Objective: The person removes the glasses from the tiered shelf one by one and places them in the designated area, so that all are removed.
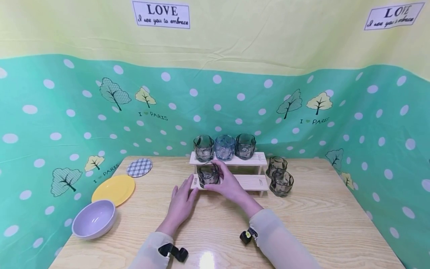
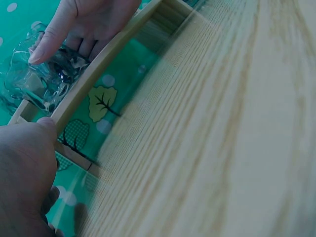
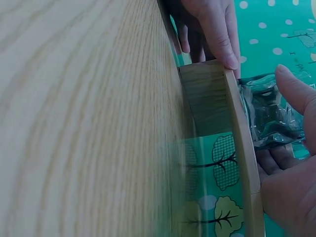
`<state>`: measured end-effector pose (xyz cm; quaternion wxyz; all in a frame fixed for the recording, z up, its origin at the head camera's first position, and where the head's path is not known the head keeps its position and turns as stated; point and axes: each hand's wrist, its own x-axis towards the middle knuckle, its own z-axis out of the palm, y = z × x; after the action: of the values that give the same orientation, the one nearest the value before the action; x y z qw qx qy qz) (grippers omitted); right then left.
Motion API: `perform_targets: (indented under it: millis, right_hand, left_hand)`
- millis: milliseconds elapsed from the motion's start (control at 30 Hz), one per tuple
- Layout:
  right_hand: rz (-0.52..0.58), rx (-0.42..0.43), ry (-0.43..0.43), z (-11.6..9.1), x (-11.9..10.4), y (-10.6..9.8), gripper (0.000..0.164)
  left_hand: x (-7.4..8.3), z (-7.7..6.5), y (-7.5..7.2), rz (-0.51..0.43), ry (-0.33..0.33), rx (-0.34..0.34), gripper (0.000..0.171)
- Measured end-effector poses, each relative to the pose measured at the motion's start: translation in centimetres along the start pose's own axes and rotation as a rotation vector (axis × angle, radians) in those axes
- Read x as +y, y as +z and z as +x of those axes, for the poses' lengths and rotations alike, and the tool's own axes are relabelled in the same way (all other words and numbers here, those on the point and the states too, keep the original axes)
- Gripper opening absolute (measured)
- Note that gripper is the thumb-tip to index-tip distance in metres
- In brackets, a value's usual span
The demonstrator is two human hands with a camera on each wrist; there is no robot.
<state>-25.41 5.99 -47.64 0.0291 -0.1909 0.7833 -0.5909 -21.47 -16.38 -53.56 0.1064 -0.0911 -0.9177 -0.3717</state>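
A dark tinted drinking glass (image 1: 207, 175) stands upright at the left end of the lower tier of a pale wooden two-tier rack (image 1: 248, 182). My right hand (image 1: 230, 183) holds this glass from the right, thumb across its front and fingers behind. At the rack's left end is my left hand (image 1: 181, 201), its fingers extended beside the lower board and its thumb at the front corner. In the right wrist view, the left thumb (image 3: 228, 57) touches the board's corner. On the upper tier sit a grey glass (image 1: 203, 149), a blue glass (image 1: 225, 148) and another dark glass (image 1: 245, 147).
Right of the rack, two more dark glasses, one behind (image 1: 277, 164) and one in front (image 1: 282, 185), stand on the wooden table (image 1: 312, 220). Far left are a lilac bowl (image 1: 94, 219), a yellow plate (image 1: 115, 189) and a checked round mat (image 1: 139, 167). Polka-dot cloth (image 1: 215, 108) hangs around the table.
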Motion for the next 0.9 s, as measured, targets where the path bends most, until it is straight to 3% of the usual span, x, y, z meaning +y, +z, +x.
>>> perform_targets:
  millis: [567,900]
  right_hand:
    - [0.01,0.03,-0.003,-0.4,-0.1,-0.1,0.099]
    - [-0.04,0.077,0.07,-1.9,-1.1,-1.8,0.1]
  left_hand:
    - [0.0,0.0,0.0,0.004,-0.009,-0.003,0.064]
    - [0.0,0.1,-0.1,-0.014,-0.005,0.0,0.064]
